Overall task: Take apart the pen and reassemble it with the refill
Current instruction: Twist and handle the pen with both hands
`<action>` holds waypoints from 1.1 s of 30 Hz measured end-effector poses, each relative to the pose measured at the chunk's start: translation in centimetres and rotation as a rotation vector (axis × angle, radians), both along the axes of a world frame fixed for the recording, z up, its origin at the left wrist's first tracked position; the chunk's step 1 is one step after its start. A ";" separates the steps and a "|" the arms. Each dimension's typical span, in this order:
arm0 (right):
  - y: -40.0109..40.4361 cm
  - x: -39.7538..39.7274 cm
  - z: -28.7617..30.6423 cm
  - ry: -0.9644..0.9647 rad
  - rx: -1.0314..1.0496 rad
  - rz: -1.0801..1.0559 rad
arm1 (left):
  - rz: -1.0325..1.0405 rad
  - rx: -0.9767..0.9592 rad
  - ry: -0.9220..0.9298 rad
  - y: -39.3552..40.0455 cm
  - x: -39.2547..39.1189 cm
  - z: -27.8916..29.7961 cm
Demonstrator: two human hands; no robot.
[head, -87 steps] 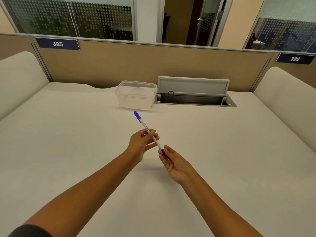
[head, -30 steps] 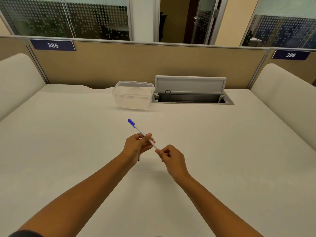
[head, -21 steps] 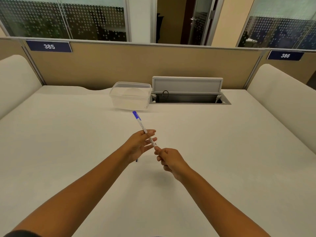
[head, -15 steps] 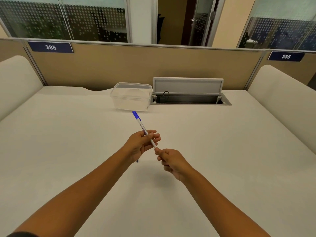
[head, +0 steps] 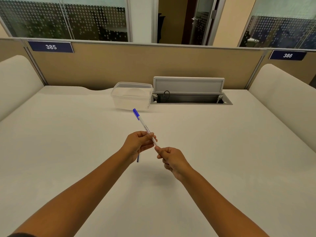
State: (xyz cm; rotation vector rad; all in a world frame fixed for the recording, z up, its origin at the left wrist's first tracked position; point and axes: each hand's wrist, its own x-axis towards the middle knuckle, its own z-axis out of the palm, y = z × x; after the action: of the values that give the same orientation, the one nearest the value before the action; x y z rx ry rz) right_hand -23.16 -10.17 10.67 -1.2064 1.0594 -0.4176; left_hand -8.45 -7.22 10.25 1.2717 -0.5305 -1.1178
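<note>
Mid-frame: left hand [head: 138,142] pinches white pen barrel [head: 145,128], blue end cap toward upper left; right hand [head: 171,159] pinches its lower end. Thin blue piece [head: 137,158] pokes below left hand.

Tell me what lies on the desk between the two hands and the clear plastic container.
Head view: only bare white desk there; the pen held by the left hand crosses above it toward the container.

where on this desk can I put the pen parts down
Bare desk lies left of the left hand, and right of the right hand towards the cushioned side. Crowded only at the back: the clear box beside the open cable hatch.
</note>
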 end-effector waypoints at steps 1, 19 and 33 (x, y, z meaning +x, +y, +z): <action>0.0 0.0 0.0 0.001 -0.013 0.002 | 0.029 0.022 -0.022 -0.1 -0.1 0.0; 0.1 -0.2 -0.9 0.018 0.035 0.050 | -0.048 0.025 0.026 0.0 0.0 -0.3; -0.3 -0.6 -0.5 0.014 0.058 0.023 | -0.109 0.002 0.217 0.1 0.0 1.0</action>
State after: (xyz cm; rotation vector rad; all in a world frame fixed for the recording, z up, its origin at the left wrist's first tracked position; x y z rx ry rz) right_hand -23.74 -10.46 10.18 -1.1706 1.0619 -0.3587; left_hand -8.48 -7.10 11.21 1.1168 -0.4394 -1.3303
